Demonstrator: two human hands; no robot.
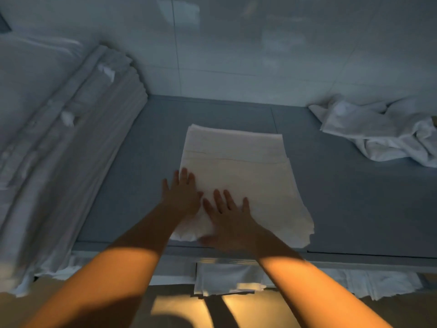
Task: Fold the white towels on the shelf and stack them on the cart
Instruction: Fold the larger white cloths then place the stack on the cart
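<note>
Head view: we look down on a grey shelf (331, 209) with both bare arms reaching forward.
Writing: we can read no brand, label or lettering anywhere; small white tags (107, 72) stick out of the pile on the left, too blurred to make out.
Folded towel: the white towel (236, 166) lies flat in the middle of the shelf, a tall rectangle with layered edges showing as steps across its far half; its near right corner (305, 233) flares out, ragged, to the shelf's front edge.
Left hand: our left hand (182, 197) lies palm down on the towel's near left part, fingers (184, 176) straight and slightly spread, pressing the cloth.
Right hand: our right hand (229, 221) lies flat just beside it, fingers (218, 200) straight and fanned apart, holding nothing.
Loose towel: a crumpled white towel (383, 131) sits at the far right of the shelf, soft and creased, well apart from the folded one.
Left pile: a thick stack of folded white linen (78, 143) runs along the left side, faint stripes in the weave.
Below: more white cloth (224, 278) shows under the shelf's front edge, above a floor lit warm orange.
Back: glossy pale wall tiles (260, 55) rise behind the shelf.
</note>
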